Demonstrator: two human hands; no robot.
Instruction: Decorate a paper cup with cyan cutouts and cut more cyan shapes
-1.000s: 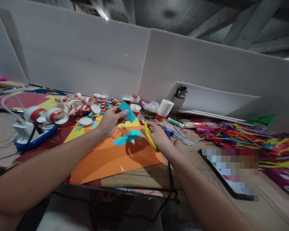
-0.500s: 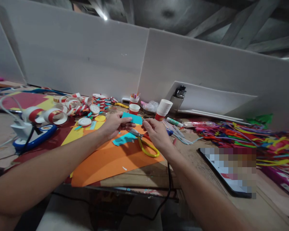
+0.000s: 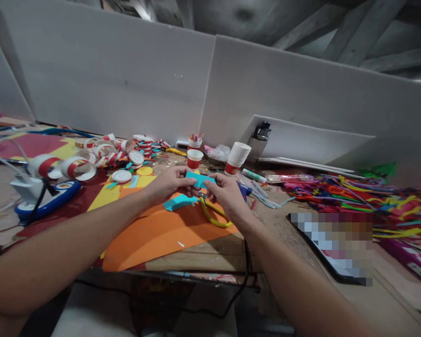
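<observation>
Clamping fingers [image 3: 212, 187] on blue card [image 3: 200, 177], left hand [image 3: 171, 183] at nine o'clock, right hand [image 3: 228, 191] at three, possibly creasing it through uneven pressure.

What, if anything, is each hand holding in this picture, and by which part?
The left hand pinches a turquoise paper piece by its left end; the right hand pinches the same piece by its right end.

Cannot see blade tips of yellow-handled scissors [image 3: 214, 220], hidden behind left hand [image 3: 170, 184]. Cannot read pixelated screen of device [image 3: 328, 245]. Cannot follow purple case [image 3: 407, 258] past right edge.
</observation>
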